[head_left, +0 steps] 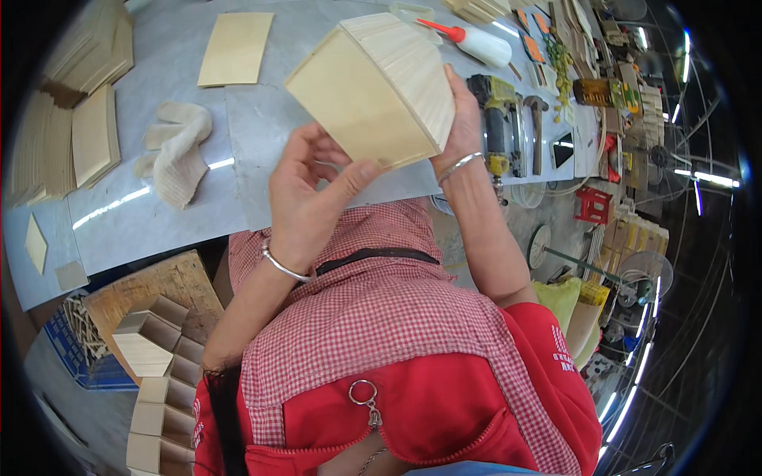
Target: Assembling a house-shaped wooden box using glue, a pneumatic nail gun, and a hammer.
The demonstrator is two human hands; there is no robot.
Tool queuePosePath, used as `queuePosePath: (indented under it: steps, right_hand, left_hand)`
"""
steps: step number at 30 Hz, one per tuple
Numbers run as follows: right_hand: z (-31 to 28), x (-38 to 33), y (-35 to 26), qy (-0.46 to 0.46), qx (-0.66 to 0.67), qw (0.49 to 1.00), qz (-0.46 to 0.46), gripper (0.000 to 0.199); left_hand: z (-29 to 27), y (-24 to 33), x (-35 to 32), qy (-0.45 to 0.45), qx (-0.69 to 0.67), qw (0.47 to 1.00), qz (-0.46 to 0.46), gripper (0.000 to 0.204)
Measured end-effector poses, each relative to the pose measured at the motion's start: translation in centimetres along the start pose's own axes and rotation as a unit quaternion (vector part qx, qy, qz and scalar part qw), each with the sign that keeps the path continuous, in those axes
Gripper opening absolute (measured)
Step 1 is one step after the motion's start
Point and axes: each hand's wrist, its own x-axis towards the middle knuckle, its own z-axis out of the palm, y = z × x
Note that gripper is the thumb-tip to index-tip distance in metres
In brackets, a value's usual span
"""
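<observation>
A pale wooden box with slanted sides is tilted up above the table in front of me. My right hand grips it along its right side, with most of the fingers hidden behind the wood. At the lower left edge, my left hand has its fingers curled and its thumb tip against the box. To the right of the box lies a white glue bottle with a red nozzle. A flat wooden panel rests on the table to the left.
A white glove lies on the grey table. Stacked wooden panels stand at its left end. A power drill, a hammer and a phone lie at right. Several wooden boxes are stacked below left, beside a blue crate.
</observation>
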Motion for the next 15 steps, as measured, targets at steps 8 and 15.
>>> queuePosePath:
  steps: [8, 15]
  right_hand:
    - [0.5, -1.9, -0.7, 0.003, -0.011, 0.999, 0.043, 0.038]
    - [0.4, -2.3, -1.4, -0.006, -0.014, 0.998, 0.067, 0.046]
  left_hand:
    - [3.1, 1.9, -1.1, -0.048, -0.025, 0.997, 0.046, 0.037]
    - [3.6, 2.3, -1.3, -0.073, 0.000, 0.996, 0.049, 0.029]
